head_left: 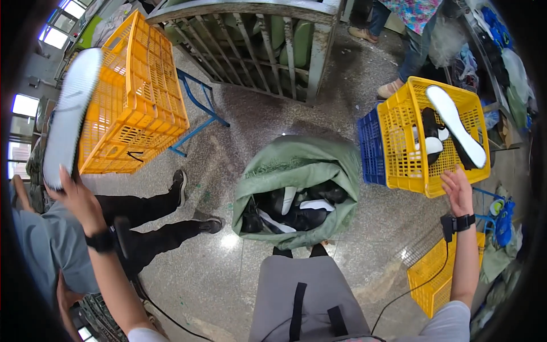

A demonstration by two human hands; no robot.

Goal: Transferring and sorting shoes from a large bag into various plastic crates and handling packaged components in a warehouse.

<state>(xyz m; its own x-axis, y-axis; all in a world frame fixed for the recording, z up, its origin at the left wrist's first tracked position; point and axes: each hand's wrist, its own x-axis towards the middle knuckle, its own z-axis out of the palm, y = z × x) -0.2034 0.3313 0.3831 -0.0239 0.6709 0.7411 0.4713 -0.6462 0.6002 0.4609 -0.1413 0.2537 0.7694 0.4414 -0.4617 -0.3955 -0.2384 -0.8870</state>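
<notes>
At the far left, my left hand [81,200] is closed on the lower end of a shoe [74,108], raised beside the orange crate. Its long pale ribbed sole faces me, and a dark edge shows along its side. My right hand [457,187] has its fingers apart and holds nothing, at the near edge of a yellow crate [399,178]. In that crate lie several black shoes with white soles; one white-soled shoe [456,125] leans across the top. Between my arms an open green sack [296,151] holds several black shoes [305,218] with white parts.
An orange crate [154,94] sits on a blue metal stand [208,105]. A blue crate [372,149] adjoins the yellow one, with another yellow crate [430,273] below. A barred metal cart [256,57] stands ahead. One person [62,245] is at left, another [416,43] at far right.
</notes>
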